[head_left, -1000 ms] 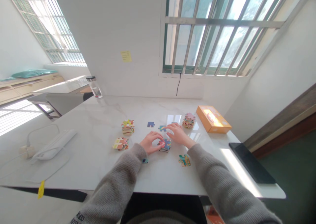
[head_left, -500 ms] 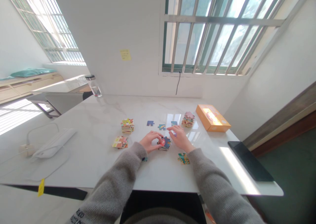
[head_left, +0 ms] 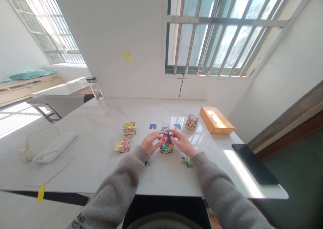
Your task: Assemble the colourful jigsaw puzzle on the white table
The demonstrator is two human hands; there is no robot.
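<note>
A dark puzzle piece with a red patch (head_left: pixel 167 138) is pinched between my left hand (head_left: pixel 151 143) and my right hand (head_left: pixel 183 142), just above a stack of puzzle pieces (head_left: pixel 167 149). Beyond my fingers lie a blue puzzle piece on the left (head_left: pixel 153 126), another blue piece on the right (head_left: pixel 177 126) and a partly hidden piece (head_left: pixel 164 129) between them. Near my right wrist is a small teal and yellow pile of pieces (head_left: pixel 187 162). A teal piece (head_left: pixel 147 162) peeks out by my left sleeve.
To the left stand a tall stack of pieces (head_left: pixel 130 129) and a lower pile (head_left: pixel 122 146). Another tall stack (head_left: pixel 192 122) is at the right, beside an orange box (head_left: pixel 217 120). A black tablet (head_left: pixel 254 164), a white power strip (head_left: pixel 54 147) and a glass bottle (head_left: pixel 95 88) are also on the table.
The piece with the red patch has been lifted off the middle stack, showing a teal and orange piece beneath. My right hand has come in to grip its right side.
</note>
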